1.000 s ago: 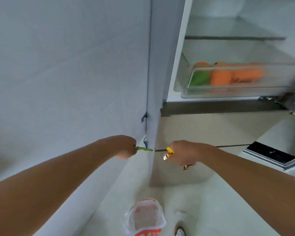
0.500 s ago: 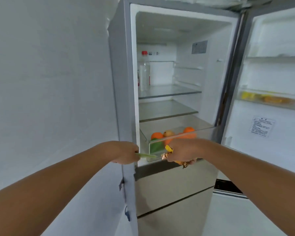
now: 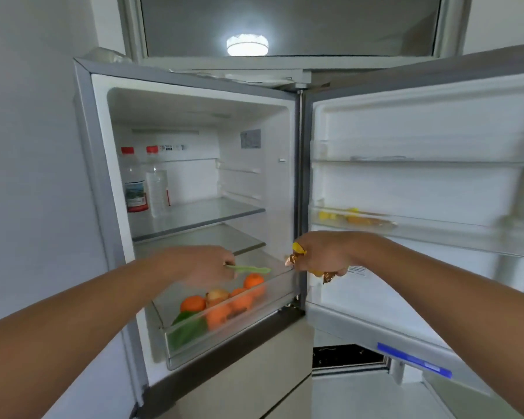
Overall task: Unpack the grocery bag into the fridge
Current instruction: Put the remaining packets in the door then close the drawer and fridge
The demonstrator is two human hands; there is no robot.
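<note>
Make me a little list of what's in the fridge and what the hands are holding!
fridge door: swung open to the right
top shelf: two bottles with red caps
drawer: pulled out, holding oranges and something green
door shelf: yellow items, blurred
left hand: holds a thin green item over the drawer
right hand: closed on shiny wrapped snacks

no text can be read; the labels on the two bottles [image 3: 136,189], a grey sticker [image 3: 250,138] on the fridge's inner wall and a white label [image 3: 357,270] on the door are too blurred
</note>
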